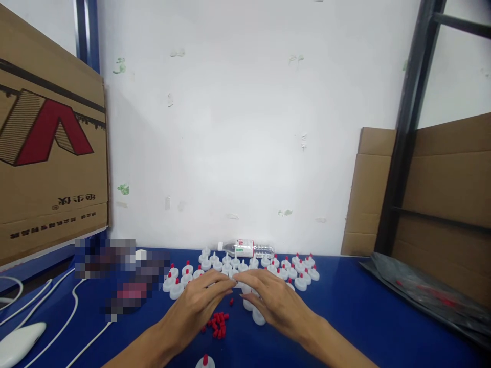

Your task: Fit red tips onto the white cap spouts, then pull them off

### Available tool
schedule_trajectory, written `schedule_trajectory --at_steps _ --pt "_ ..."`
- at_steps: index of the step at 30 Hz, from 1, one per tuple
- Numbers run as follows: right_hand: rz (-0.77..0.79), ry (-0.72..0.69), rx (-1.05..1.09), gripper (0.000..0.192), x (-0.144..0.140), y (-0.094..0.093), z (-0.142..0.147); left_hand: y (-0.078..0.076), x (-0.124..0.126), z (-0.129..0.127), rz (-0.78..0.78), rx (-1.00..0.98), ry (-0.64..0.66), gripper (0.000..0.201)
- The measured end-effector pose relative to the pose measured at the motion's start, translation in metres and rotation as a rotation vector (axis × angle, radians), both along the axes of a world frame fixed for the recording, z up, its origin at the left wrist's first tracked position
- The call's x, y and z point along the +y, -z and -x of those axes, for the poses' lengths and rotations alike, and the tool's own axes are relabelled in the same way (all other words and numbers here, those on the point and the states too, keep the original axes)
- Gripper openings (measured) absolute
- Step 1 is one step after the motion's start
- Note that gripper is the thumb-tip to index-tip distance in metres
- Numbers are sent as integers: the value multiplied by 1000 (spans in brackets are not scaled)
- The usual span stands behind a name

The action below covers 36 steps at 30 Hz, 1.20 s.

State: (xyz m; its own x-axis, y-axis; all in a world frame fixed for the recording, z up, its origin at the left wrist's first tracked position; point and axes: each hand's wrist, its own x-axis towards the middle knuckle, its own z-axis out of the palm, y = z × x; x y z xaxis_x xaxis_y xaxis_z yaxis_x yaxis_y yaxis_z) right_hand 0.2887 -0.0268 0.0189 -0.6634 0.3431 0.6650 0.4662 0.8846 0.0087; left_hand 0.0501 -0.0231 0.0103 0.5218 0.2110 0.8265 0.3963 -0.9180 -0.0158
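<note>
My left hand (199, 299) and my right hand (276, 302) arch over the middle of the blue table, fingertips close together. Both have stretched, bent fingers, and the right thumb stands apart from its fingers. White nozzle caps (259, 317) lie under and beside my right hand; whether it touches them I cannot tell. Behind the hands stand several more white nozzle caps (226, 259) without tips. Others with red tips stand left (176, 290) and right (300, 282). A loose pile of small red tip caps (219, 325) lies near my left wrist. One red-tipped nozzle cap (205, 362) stands at the front edge.
A clear water bottle (245, 248) lies against the white wall. White cables (72, 306) and a white device (21, 343) are on the left, below a large cardboard box (53, 194). A grey plastic bag (425, 296) with red items lies at the right.
</note>
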Motion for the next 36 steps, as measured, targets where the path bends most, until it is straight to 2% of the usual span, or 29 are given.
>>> schedule_trajectory --at_steps 7,15,20,29,33,36 --pt "-81 -65 9 58 1 9 3 -4 0 0 -1 -10 16 21" --pt "-143 -17 -11 54 0 12 4 -5 1 3 49 17 31 26" --pt "-173 22 -51 61 0 15 4 -11 -1 3 69 43 45 29" --pt "-278 -18 -56 60 -8 3 3 -9 -5 4 161 -27 128 19" --pt "-219 -54 15 53 -8 3 4 -8 -3 3 178 -110 39 19" --pt "-185 -81 79 44 -9 2 7 -5 1 3 111 -47 -49 31"
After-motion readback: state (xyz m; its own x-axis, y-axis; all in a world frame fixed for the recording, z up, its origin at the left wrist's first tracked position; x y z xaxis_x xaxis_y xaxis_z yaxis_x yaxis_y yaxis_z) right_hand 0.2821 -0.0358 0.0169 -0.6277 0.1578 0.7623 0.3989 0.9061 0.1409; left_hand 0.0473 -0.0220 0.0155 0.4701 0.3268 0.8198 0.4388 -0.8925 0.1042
